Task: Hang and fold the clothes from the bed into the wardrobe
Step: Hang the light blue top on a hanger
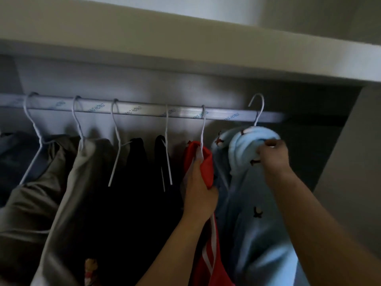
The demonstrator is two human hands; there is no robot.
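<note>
Hanging step, head view: I judge the light-blue garment [247, 203] is going up; its hanger hook [260, 106], right of centre, looks raised over the rail [144, 110], not yet seated.
Next move: lower the hook onto the rail.
Right hand [272, 156]: fingers curled, gripping the blue bunched collar.
Left hand [201, 186]: clutching the red garment [208, 162], centre frame.

Pale wall [206, 5] up top.
</note>
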